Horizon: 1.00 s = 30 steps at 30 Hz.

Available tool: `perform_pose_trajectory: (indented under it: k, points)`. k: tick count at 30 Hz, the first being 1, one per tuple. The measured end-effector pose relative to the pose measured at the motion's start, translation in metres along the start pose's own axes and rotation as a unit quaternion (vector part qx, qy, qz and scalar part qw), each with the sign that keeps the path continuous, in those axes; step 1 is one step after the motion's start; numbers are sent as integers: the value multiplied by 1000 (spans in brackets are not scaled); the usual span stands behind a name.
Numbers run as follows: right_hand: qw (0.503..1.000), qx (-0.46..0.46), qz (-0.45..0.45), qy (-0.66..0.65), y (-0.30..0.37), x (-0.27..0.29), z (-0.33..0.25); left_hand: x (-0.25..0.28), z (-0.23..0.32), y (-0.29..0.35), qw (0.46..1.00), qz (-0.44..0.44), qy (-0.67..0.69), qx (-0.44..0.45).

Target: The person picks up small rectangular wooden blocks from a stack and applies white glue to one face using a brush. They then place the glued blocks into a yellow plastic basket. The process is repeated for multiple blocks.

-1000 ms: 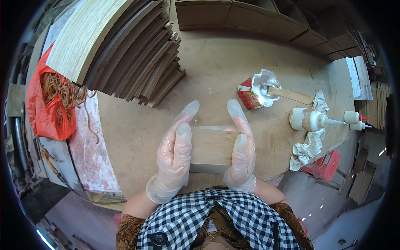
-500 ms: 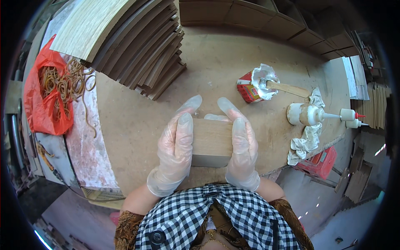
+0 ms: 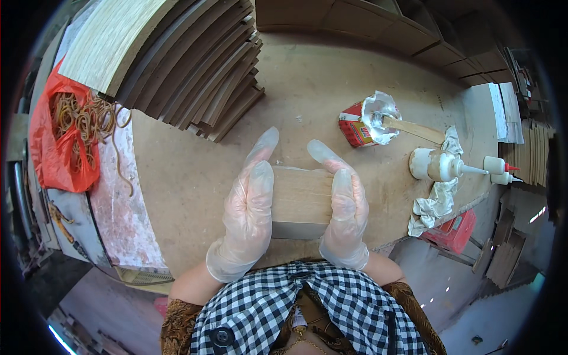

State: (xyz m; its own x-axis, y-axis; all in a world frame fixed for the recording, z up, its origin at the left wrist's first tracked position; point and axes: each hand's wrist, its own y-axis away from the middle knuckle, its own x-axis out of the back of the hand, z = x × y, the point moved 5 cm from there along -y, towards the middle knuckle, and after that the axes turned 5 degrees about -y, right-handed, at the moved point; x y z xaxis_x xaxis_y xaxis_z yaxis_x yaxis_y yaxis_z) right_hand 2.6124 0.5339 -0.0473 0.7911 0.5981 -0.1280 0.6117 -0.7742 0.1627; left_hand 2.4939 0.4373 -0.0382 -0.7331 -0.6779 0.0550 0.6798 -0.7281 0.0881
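Observation:
A small wooden box (image 3: 302,195) with a light grained top stands on the work table, close to my body. Both my hands wear clear thin gloves. My left hand (image 3: 245,204) presses its palm and fingers along the box's left side, thumb near the top edge. From the other side, my right hand (image 3: 344,207) grips the right face the same way. The box is held between the two palms; its side faces are hidden by my hands. Ahead to the right is a cut-open red and white container (image 3: 367,121) of white paste, with a flat wooden-handled brush (image 3: 414,128) in it.
Curved stacked wooden boards (image 3: 195,65) lean at the back left. Beside them, a red plastic bag (image 3: 65,136) holds rubber bands. White squeeze bottles (image 3: 435,164) and a stained cloth (image 3: 435,207) lie on the right. Brown open boxes (image 3: 355,21) line the back of the table.
My left fingertips have shifted slightly forward and left, away from the far corner of the box. My right hand keeps its hold, and the view has moved a little.

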Motion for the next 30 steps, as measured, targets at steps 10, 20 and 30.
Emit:
perform_pose_trajectory:
  k: [10, 20, 30]
  points:
    - [996, 55, -11, 70, -6, -1, -3, -1, 6, -5, 982, -8, 126, 140]
    - [999, 0, -7, 42, -5, 1, 2, -3, 3, -6, 985, -24, 131, 107]
    - [1000, -16, -5, -9, -3, -2, -1, -2, -9, -2, 991, -26, 113, 60]
